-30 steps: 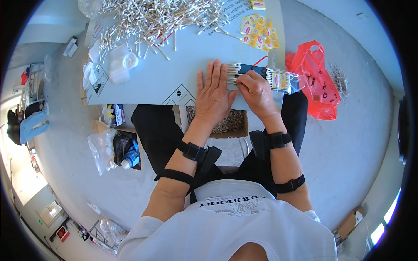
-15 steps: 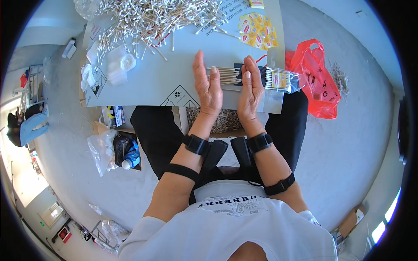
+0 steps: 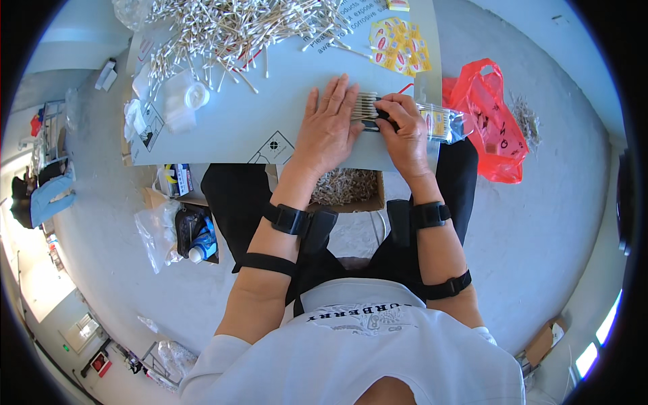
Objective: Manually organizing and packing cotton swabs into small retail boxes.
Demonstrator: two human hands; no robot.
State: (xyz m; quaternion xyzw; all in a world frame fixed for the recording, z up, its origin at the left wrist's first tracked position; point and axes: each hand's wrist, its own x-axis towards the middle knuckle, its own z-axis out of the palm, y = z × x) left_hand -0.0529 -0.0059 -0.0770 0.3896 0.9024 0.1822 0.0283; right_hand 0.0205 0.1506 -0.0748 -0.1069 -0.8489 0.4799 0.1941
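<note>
Cotton swabs (image 3: 365, 106) lie side by side in a row on the grey board (image 3: 229, 128), their heads toward the right. Over their left part rests my left hand (image 3: 324, 128), flat with its fingers stretched out, hiding the other ends. At their right ends, my right hand (image 3: 408, 135) has its thumb and fingers bent together in a pinch. What sits in that pinch is hidden, though a dark flat piece (image 3: 386, 116) shows between the fingers. Just right of this hand lies a clear pack of swabs (image 3: 437, 123) with a yellow label.
A big heap of loose swabs (image 3: 236, 34) covers the far left of the board. Yellow labels (image 3: 399, 47) are spread at the far right. A clear plastic roll (image 3: 185, 104) lies at left. Beyond the right edge hangs a red bag (image 3: 489, 121); a box of swabs (image 3: 347, 189) stands below.
My upright, facing hands have come down. The left now lies flat over the swabs; the right has curled into a pinch at their right ends and shifted slightly right.
</note>
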